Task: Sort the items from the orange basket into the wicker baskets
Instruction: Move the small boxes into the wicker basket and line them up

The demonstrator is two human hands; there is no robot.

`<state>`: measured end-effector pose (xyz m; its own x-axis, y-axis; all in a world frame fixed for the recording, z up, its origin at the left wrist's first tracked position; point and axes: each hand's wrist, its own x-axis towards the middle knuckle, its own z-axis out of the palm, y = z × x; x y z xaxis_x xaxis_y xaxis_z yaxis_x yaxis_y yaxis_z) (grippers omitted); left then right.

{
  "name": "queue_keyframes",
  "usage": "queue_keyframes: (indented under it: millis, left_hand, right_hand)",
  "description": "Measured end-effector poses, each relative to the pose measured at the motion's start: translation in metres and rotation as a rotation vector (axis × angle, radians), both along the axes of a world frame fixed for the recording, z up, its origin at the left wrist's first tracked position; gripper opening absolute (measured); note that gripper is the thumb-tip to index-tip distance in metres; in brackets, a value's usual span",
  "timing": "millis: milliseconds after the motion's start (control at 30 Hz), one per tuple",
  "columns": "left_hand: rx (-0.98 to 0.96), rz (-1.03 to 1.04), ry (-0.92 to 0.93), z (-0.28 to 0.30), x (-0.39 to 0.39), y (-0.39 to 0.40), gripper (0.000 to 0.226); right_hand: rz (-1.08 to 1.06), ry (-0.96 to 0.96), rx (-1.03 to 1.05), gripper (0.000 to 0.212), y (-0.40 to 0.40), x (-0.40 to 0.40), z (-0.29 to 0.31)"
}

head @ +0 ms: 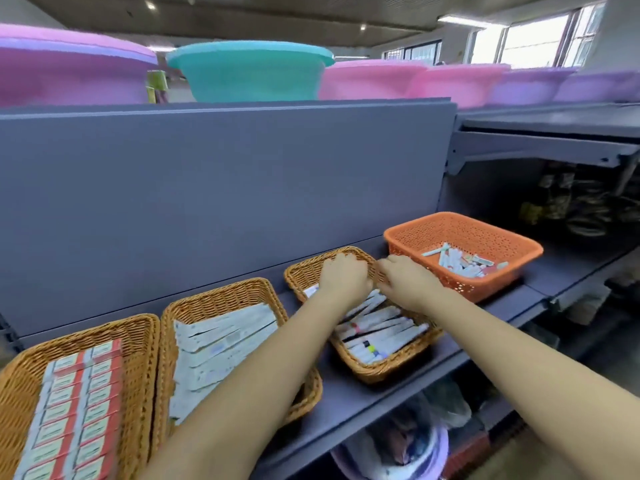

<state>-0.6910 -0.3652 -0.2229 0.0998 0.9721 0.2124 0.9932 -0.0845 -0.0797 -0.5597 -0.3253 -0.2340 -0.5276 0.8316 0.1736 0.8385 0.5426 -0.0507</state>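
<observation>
While three wicker baskets sit along the grey shelf [398, 386], the left hand [343, 277] and right hand [407, 280] reach into the rightmost wicker basket [384, 370] of white pens; whether their fingers grasp anything cannot be told. Farther right, the orange basket [485, 233] holds the remaining pens [460, 263], seemingly light, rigid and best pinched mid-barrel.

Landmark: orange basket [464, 252], on shelf [363, 386], loose markers [464, 263] inside. Just left of it: third wicker basket [381, 367] with markers, both hands [343, 277] [405, 278] over its far end. Further left: middle wicker basket [214, 299], then leftmost wicker basket [69, 341]. Basins [251, 72] above, behind.
</observation>
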Motion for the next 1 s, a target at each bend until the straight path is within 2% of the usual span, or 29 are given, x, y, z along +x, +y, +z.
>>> queue_keyframes:
  millis: [133,400,633,833,1000]
  left_hand:
    - [0.006,-0.015,-0.028,-0.003,0.053,0.03,0.037]
    - [-0.022,-0.089,-0.047,0.002,0.104,0.108,0.037]
    - [-0.083,-0.112,-0.046,-0.007,0.12,0.171,0.036]
    - [-0.321,-0.086,-0.04,-0.016,0.127,0.209,0.03]
    - [-0.582,0.022,-0.022,-0.014,0.129,0.219,0.026]
  right_hand:
    - [-0.031,0.06,-0.034,0.029,0.027,0.048,-0.003]
    - [-0.107,0.155,-0.012,0.041,0.095,0.109,-0.003]
    - [-0.211,0.034,-0.116,0.036,0.153,0.151,-0.002]
    - [-0.128,-0.123,-0.312,0.037,0.183,0.165,-0.005]
    - [0.097,-0.078,-0.43,0.028,0.19,0.148,-0.003]
